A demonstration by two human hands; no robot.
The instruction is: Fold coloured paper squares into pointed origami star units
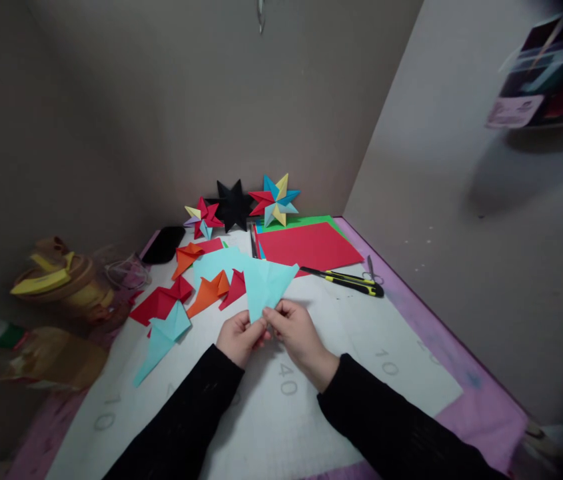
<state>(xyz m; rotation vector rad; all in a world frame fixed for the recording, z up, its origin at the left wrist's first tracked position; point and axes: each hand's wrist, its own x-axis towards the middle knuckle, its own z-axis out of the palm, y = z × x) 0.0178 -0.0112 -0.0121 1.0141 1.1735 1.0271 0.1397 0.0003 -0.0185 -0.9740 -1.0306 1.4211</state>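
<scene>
1. Currently, the left hand and right hand are pinching the light-blue paper at its lower end, thumbs close together.
2. For a clean fold, both thumbs should probably be pressing evenly, keeping layers aligned and the tip sharp.
3. The paper is being held above the white mat, beside a red folded piece.
4. It is narrowing downward, flaring to a sharp upper-right corner.
</scene>
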